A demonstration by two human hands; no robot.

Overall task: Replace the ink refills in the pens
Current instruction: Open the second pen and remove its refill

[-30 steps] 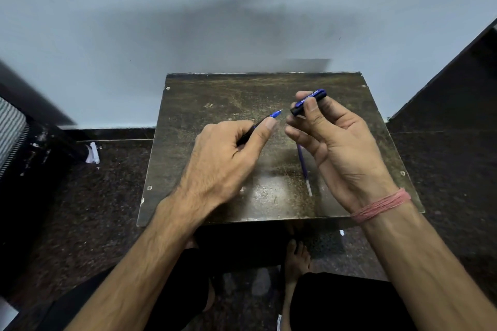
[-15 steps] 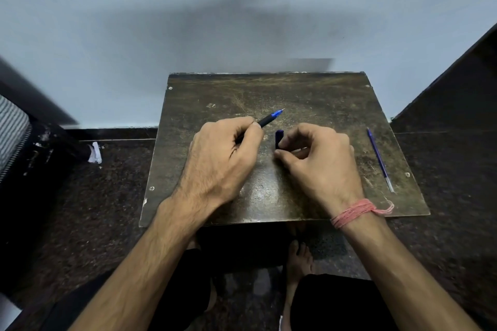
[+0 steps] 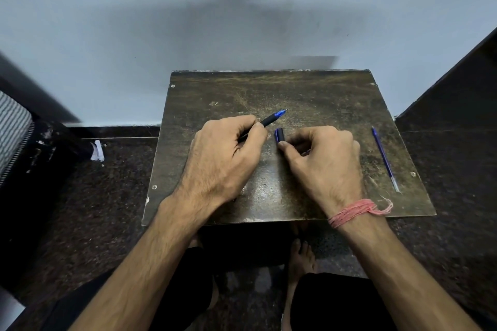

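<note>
My left hand [image 3: 223,158] is closed around a pen [image 3: 270,119] with a dark barrel and a blue tip that points up and to the right, just above the board. My right hand [image 3: 322,164] grips a dark blue pen cap [image 3: 279,135] between thumb and fingers, close beside the left hand. Both hands rest low over the worn brown board [image 3: 309,94]. A loose blue ink refill [image 3: 385,159] lies alone near the board's right edge, apart from both hands.
The board sits on a dark speckled floor against a pale wall. A scrap of white paper [image 3: 97,151] lies on the floor at the left. Dark furniture stands at both sides. My bare foot [image 3: 300,258] shows below the board's front edge.
A second ago my right hand was raised with the cap and the refill lay under it. It put the refill at the board's right edge and came down beside the left hand.
</note>
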